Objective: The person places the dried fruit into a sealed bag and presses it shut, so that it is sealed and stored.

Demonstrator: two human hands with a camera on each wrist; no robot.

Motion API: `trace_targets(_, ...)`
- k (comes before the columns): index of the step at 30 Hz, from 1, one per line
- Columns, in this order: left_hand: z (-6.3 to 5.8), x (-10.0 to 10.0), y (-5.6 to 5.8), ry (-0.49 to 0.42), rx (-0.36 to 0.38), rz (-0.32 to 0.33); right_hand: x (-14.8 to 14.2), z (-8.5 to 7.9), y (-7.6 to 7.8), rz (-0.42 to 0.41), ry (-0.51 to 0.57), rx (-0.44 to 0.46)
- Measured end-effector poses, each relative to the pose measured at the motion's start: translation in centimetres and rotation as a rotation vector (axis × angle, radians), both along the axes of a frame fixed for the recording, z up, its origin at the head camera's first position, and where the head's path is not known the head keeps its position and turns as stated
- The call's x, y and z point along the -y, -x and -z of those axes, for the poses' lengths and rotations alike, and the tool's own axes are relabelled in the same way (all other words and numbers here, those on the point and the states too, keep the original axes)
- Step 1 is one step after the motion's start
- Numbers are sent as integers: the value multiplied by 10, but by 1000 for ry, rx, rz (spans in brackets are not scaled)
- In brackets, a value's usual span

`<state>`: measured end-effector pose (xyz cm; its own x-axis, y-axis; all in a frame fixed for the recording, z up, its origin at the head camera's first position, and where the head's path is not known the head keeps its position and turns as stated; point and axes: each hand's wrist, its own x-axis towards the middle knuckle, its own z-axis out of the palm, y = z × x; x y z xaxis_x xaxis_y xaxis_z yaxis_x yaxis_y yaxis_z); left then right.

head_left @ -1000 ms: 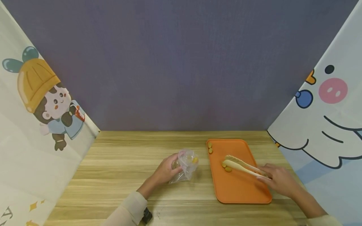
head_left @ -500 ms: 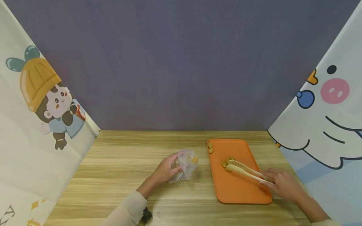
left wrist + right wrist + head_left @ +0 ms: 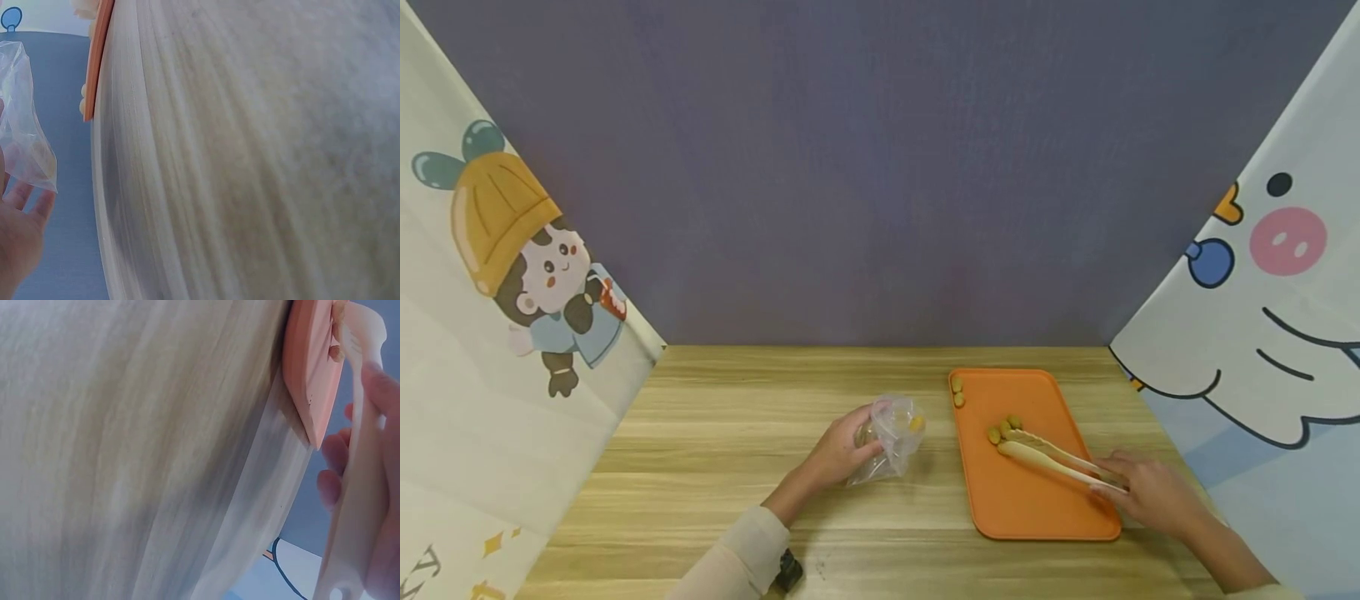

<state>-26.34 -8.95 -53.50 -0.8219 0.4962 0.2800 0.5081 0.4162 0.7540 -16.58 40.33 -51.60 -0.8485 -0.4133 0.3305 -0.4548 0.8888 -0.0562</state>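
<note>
My left hand holds a clear plastic bag above the table, with its mouth toward the tray. Something small and yellow shows at the bag's right side. In the left wrist view the bag hangs by the fingers. My right hand grips cream-coloured tongs by the handles. Their tips are slightly apart, low over an orange tray. Several small yellow-brown oval pieces lie clustered at the tips. Whether one is between the tips, I cannot tell. The right wrist view shows thumb and fingers around the tongs.
Two more oval pieces lie against the tray's far left corner. A small black object is beside the left sleeve. The wooden table ends at a dark back wall, with printed panels on both sides.
The tongs' tips have shifted slightly right and toward me, uncovering more oval pieces behind them. My right hand has moved slightly right and toward me. The left hand and bag stay put.
</note>
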Motion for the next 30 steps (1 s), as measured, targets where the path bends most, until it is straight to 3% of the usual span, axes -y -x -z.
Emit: trace_targets(30,0,-1,-1,5,-44,3,-1,3,0,-6,-2,-39)
